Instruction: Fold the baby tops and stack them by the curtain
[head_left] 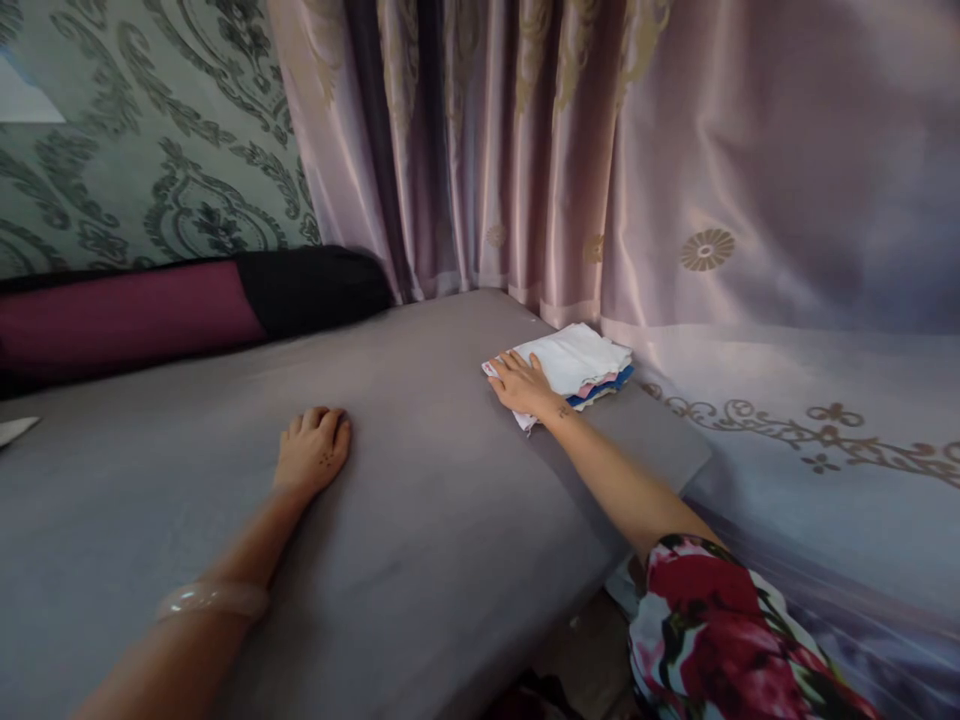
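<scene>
A stack of folded cloths [574, 358] lies near the far right corner of a grey-sheeted bed [420, 500]. The top cloth is white; pink, blue and pale yellow edges show beneath it. My right hand [521, 384] rests flat on the stack's left end with its fingers stretched out and slightly apart. Away to the left, my left hand [313, 448] leans on the sheet, its fingers curled down and close together, and nothing shows in it. A pale translucent bangle circles my left wrist.
A long maroon and black bolster [142, 310] lies along the patterned wall at the back left. Shiny pink-mauve curtains [555, 170] hang behind and to the right of the bed. A white corner of something [16, 430] shows at the left edge.
</scene>
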